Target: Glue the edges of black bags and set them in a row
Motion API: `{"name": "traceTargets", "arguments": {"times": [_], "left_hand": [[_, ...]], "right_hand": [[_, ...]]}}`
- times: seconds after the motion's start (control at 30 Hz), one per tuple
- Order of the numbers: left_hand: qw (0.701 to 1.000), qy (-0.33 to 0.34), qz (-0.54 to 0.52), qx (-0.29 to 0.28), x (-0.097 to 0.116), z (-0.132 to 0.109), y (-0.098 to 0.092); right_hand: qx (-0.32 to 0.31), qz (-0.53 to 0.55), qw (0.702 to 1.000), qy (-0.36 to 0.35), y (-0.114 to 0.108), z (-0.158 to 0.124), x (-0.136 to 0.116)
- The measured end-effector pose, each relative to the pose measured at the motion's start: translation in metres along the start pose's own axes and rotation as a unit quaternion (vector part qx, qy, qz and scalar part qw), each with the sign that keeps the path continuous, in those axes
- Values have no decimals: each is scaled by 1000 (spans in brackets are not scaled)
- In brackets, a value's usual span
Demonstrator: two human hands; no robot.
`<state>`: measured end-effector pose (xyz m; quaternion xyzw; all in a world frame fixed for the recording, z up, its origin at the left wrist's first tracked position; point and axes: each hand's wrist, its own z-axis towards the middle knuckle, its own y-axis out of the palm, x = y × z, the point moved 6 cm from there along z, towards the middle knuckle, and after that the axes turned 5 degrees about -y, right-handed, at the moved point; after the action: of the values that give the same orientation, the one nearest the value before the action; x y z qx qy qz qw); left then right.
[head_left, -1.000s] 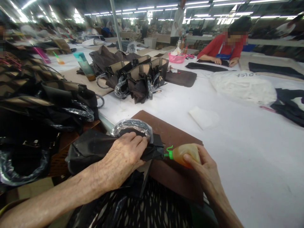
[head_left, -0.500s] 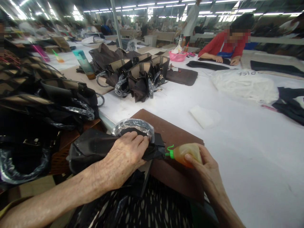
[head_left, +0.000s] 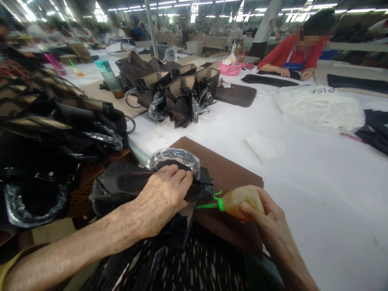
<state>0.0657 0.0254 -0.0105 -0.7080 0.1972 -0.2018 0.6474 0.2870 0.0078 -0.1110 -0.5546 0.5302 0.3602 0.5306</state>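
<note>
My left hand (head_left: 166,196) is closed on a black handbag (head_left: 118,184), its fingers curled over the edge just below a plastic-wrapped handle (head_left: 174,154). The bag lies on its side across a brown board (head_left: 230,169) at the table's edge. In my right hand (head_left: 266,212) is a squeeze bottle (head_left: 239,200) of amber liquid, held sideways with the thumb pressed on it. Its long green nozzle (head_left: 207,205) points left, and the tip meets the beige flap (head_left: 189,212) at the bag's opening. Whether liquid comes out I cannot tell.
Several dark handbags (head_left: 182,97) stand farther back on the white table (head_left: 303,194); more bags (head_left: 60,125) are stacked at left. A teal-capped bottle (head_left: 109,79) and pink basket (head_left: 230,68) are behind. Across the table a person in red (head_left: 315,52) works beside a white plastic bag (head_left: 321,107).
The squeeze bottle's nozzle, mostly hidden behind the bag's edge before, now shows along its length, lower against the beige flap. My left hand keeps its grip. The whole view has shifted slightly.
</note>
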Motion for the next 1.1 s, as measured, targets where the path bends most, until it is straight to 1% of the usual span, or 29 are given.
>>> {"name": "traceTargets", "arguments": {"times": [0.27, 0.37, 0.57, 0.7, 0.83, 0.9, 1.0, 1.1], "left_hand": [[1000, 0, 7, 10, 1, -1, -2], [1000, 3, 0, 13, 0, -2, 0], [1000, 7, 11, 18, 1, -1, 1], [1000, 6, 17, 20, 1, 0, 1], [999, 3, 16, 28, 1, 0, 2], [999, 5, 16, 35, 1, -1, 2], [999, 8, 16, 39, 1, -1, 3], [999, 8, 16, 42, 0, -2, 5]], "right_hand": [[-28, 41, 999, 14, 1, -11, 0], [-20, 43, 999, 17, 1, -16, -4], [16, 37, 999, 25, 2, -31, -17], [28, 31, 999, 26, 3, -33, -21], [3, 25, 999, 23, 6, -32, -19], [6, 32, 999, 27, 6, -34, -17], [4, 51, 998, 38, 6, -40, -13], [-20, 63, 997, 42, 8, -47, -11]]}}
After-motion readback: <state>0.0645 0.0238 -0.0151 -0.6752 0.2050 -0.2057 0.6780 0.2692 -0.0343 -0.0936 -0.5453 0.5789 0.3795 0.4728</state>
